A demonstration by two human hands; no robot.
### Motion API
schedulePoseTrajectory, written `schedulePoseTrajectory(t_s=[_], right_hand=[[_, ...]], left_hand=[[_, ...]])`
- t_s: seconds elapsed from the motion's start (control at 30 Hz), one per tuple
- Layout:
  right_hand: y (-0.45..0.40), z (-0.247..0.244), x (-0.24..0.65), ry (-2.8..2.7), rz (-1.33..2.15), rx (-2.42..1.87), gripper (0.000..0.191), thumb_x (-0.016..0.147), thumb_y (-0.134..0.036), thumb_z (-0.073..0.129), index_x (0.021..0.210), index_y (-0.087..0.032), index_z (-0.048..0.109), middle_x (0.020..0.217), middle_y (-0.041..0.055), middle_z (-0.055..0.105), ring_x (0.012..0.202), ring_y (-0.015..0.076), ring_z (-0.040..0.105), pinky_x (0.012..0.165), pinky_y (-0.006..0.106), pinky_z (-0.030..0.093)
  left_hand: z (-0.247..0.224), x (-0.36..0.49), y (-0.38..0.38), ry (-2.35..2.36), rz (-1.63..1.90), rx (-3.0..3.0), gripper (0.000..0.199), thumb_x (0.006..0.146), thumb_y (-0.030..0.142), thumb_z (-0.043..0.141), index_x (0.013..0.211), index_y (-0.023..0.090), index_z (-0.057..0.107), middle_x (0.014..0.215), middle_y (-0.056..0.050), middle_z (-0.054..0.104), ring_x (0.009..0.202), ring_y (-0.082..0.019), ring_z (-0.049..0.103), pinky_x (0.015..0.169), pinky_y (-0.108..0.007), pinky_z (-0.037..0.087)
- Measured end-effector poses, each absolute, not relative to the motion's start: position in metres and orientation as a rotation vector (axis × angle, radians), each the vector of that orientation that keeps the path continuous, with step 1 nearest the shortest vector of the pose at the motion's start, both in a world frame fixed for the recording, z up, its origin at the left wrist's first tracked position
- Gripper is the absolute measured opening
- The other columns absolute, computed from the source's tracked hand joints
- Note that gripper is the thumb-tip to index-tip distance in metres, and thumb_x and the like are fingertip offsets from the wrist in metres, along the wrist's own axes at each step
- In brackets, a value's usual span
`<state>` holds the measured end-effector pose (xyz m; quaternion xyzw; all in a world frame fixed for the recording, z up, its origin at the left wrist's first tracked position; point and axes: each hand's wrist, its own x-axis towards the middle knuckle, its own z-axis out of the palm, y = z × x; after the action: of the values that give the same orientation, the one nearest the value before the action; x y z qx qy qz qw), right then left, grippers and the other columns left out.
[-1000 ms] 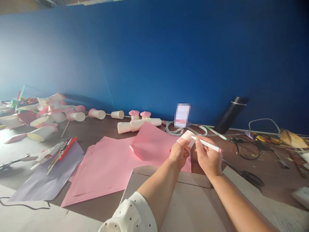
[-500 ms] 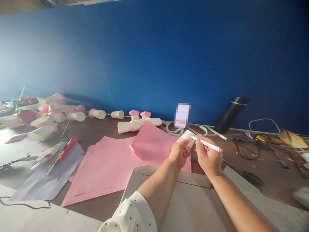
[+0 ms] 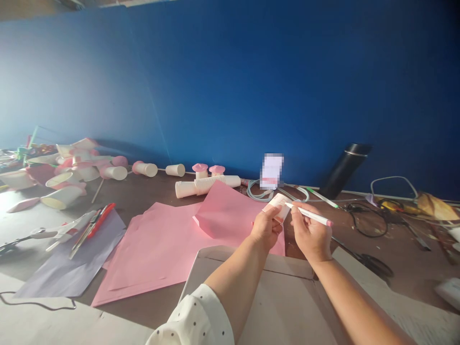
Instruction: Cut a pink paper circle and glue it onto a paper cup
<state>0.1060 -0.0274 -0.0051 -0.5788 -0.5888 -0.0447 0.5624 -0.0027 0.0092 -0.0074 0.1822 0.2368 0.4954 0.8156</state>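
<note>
My left hand point(image 3: 268, 227) is closed round a small white paper cup point(image 3: 283, 201), which lies tilted between my two hands. In my right hand point(image 3: 312, 235) is a white marker point(image 3: 312, 215) with a pink end, its tip pointing left at the cup's side. Pink marks show on the cup near my left fingers. Beneath and left of my left hand lie pink paper sheets point(image 3: 154, 249). A stack of white paper cups point(image 3: 208, 186) rests on its side behind the sheets.
Two cups with pink tops point(image 3: 200, 168) stand by the blue wall point(image 3: 230, 86). A phone point(image 3: 271, 171), cables and a black bottle point(image 3: 345, 170) are behind my hands. A red cutter point(image 3: 100, 221), scissors point(image 3: 46, 233) and many-piece cup clutter point(image 3: 64, 196) lie left; cardboard point(image 3: 258, 302) is in front.
</note>
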Motion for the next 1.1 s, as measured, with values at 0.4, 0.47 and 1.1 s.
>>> schedulePoseTrajectory(t_s=[0.4,0.47,1.1], right_hand=[[-0.0273,-0.0050,0.1062,-1.389,-0.092,-1.361,0.027,0.087,-0.039,0.058,0.099,-0.017,0.067,0.084,0.0104,0.073,0.065,0.0204,0.069,0.062,0.032,0.055],[-0.0275,-0.0050,0.1062,-1.389,-0.093,-1.360,0.027,0.087,-0.040,0.058,0.098,-0.017,0.067,0.083,0.0103,0.073,0.065,0.0204,0.068,0.062,0.032,0.055],[-0.0261,-0.0086,0.1083,-1.390,-0.021,-1.289,0.025,0.087,-0.038,0.059,0.101,-0.018,0.066,0.088,0.0107,0.072,0.070,0.0218,0.069,0.063,0.034,0.056]], left_hand=[[-0.0068,-0.0030,0.0097,0.534,1.063,0.335,0.029,0.064,0.022,0.077,0.076,0.015,0.051,0.054,0.006,0.039,0.042,-0.001,0.022,0.039,-0.016,0.013],[-0.0072,-0.0029,0.0100,0.533,1.066,0.323,0.028,0.065,0.021,0.076,0.077,0.014,0.051,0.054,0.006,0.039,0.042,-0.001,0.022,0.039,-0.015,0.013],[-0.0040,-0.0037,0.0098,0.550,1.071,0.293,0.021,0.067,0.018,0.072,0.079,0.013,0.056,0.055,0.005,0.040,0.042,-0.001,0.021,0.039,-0.015,0.014]])
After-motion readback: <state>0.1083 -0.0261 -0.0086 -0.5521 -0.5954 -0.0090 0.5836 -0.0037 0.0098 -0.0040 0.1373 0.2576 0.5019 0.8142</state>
